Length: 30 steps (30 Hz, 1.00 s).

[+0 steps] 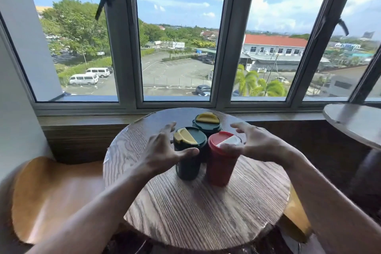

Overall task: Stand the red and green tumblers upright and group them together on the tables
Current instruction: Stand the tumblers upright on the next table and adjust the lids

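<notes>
A: Your left hand [165, 148] is spread open beside the near green tumbler [189, 154], thumb just at its side under the lid. Not gripping it.

B: Right hand [255, 144]?

A: Also open, fingers curled loosely around the red tumbler [221, 161], thumb near the lid rim. Can't tell if it's touching. No real grasp either side.

B: Where do the cups sit?

A: All three upright, clustered mid-way across the round wooden table [206, 212]. The far green tumbler [207, 125] is just behind the other two. Near green and red look touching or nearly so.

B: Risk?

A: They're tall and narrow. Squeeze inward near the lids and you'll likely tip one into its neighbour, and the whole cluster could go down. Push low on the bodies instead.

B: Anything else?

A: The second table [354, 123] at right shows no tumbler in view; check there.
</notes>
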Each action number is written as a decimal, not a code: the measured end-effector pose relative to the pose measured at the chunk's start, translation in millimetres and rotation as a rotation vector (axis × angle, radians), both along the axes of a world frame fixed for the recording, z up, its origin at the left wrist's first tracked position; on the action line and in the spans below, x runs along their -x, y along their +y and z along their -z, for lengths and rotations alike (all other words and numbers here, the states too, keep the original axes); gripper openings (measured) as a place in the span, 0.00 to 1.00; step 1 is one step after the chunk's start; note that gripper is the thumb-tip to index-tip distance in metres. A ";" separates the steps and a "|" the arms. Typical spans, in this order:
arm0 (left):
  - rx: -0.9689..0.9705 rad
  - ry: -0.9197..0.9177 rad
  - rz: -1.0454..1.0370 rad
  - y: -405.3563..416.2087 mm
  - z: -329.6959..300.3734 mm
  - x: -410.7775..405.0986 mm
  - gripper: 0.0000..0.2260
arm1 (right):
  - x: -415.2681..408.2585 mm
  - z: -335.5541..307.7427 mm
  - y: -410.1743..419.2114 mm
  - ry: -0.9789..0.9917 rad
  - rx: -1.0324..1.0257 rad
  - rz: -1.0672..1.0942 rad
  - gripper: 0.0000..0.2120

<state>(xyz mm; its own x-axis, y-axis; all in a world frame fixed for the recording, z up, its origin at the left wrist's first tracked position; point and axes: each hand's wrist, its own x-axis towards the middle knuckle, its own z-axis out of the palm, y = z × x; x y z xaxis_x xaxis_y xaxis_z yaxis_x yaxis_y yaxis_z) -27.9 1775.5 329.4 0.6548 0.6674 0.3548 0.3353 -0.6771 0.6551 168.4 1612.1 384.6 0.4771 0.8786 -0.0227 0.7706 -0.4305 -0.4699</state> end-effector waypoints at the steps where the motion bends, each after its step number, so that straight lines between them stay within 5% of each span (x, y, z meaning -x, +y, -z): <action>1: 0.016 0.012 -0.001 -0.4 -1.2 -0.6 0.49 | 3.7 4.7 -6.7 -0.006 0.021 -0.016 0.47; 6: 0.049 -0.010 -0.010 -3.4 -4.4 -2.6 0.37 | 7.8 20.7 -12.2 0.022 -0.144 -0.025 0.38; 18: 0.061 -0.004 -0.051 -4.2 -2.0 -1.4 0.43 | -3.1 19.5 -5.5 0.164 -0.110 -0.089 0.45; 26: 0.050 0.004 -0.006 -6.2 -2.9 -1.4 0.39 | -1.8 23.2 -6.5 0.134 -0.130 -0.095 0.47; 30: 0.045 -0.009 -0.004 -5.4 -2.0 0.2 0.46 | 2.9 20.5 -7.8 0.066 -0.192 -0.078 0.45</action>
<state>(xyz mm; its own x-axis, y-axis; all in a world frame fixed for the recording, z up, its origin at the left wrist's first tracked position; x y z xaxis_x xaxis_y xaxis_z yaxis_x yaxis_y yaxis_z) -28.1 1770.1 331.4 0.6491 0.6854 0.3300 0.3319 -0.6456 0.6878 165.4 1604.3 364.1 0.4103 0.9041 0.1195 0.7629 -0.2685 -0.5881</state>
